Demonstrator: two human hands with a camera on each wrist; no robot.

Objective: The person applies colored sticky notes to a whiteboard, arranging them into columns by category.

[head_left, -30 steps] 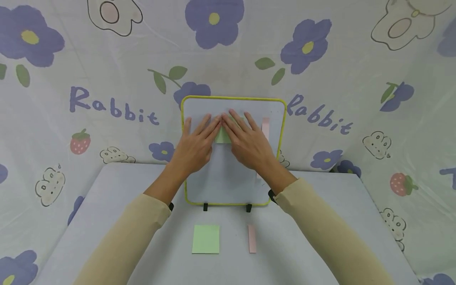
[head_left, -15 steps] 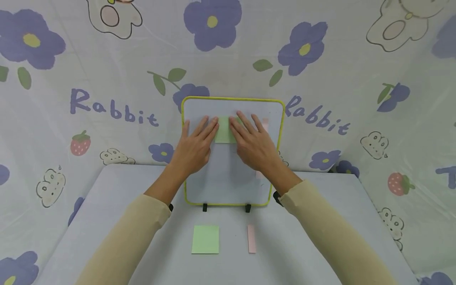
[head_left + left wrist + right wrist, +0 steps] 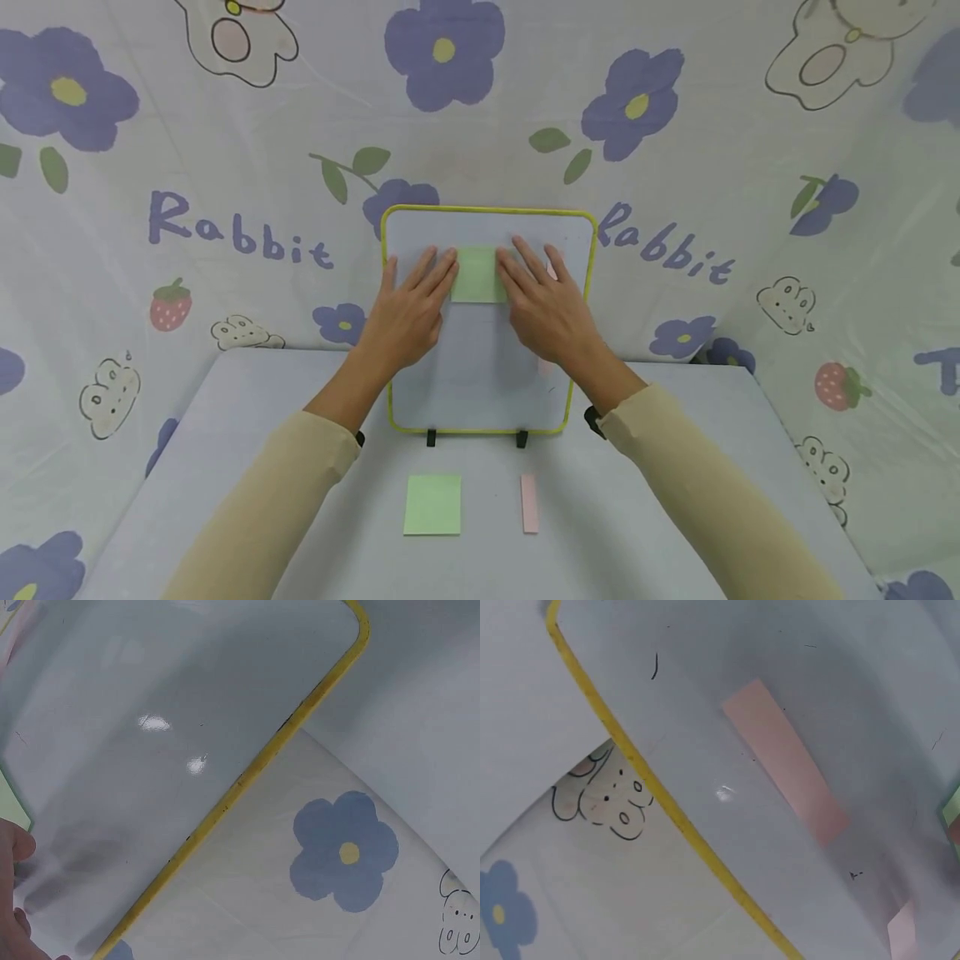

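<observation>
A green sticky note [image 3: 477, 275] lies against the upper middle of a whiteboard [image 3: 480, 375] with a yellow rim. My left hand [image 3: 407, 321] rests its straight fingers at the note's left edge. At the right edge, the fingertips of my right hand [image 3: 551, 315] press the note, fingers extended. One corner of the note [image 3: 10, 811] shows in the left wrist view beside the fingers. Two pink sticky strips are on the board: the lower strip [image 3: 787, 761] shows whole in the right wrist view, and part of the upper strip [image 3: 902, 934] appears at the bottom.
On the white table [image 3: 300, 517], in front of the board, lie a green sticky-note pad [image 3: 432, 505] and a narrow pink sticky pad [image 3: 529, 504]. Two black feet [image 3: 521, 439] support the board's lower edge. A flower-patterned cloth [image 3: 480, 158] hangs behind it.
My right hand has slid rightward across the green note, from its middle to its right edge, uncovering more of it. The left hand has stayed almost in place.
</observation>
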